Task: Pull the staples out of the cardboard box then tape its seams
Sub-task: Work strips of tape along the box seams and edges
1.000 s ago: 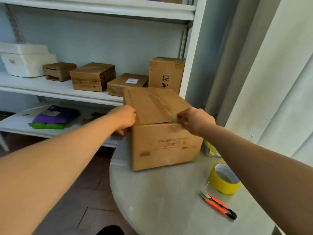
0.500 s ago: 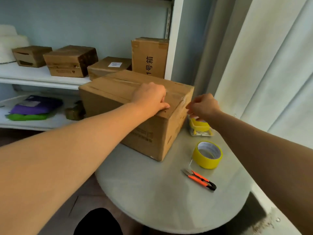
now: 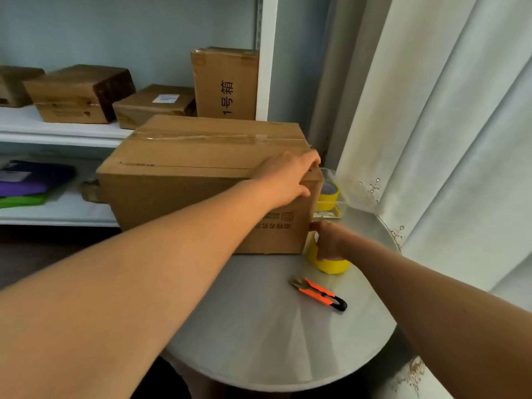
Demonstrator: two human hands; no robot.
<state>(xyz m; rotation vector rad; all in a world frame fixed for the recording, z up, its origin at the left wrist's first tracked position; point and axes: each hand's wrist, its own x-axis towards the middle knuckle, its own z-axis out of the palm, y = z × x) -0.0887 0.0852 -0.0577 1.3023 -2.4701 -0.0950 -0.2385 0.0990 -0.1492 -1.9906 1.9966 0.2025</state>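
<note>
Since half a second ago the right hand (image 3: 328, 240) drops to grip the yellow tape roll (image 3: 331, 262) beside the cardboard box (image 3: 178, 180). On the box's top, the left hand (image 3: 288, 175) lies flat, holding it steady on the counter (image 3: 259, 326).

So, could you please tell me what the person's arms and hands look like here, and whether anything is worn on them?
Both forearms are bare as far as the frame shows: no sleeves, gloves, watch or bracelets. The left hand and right hand show no rings that I can make out.
</note>
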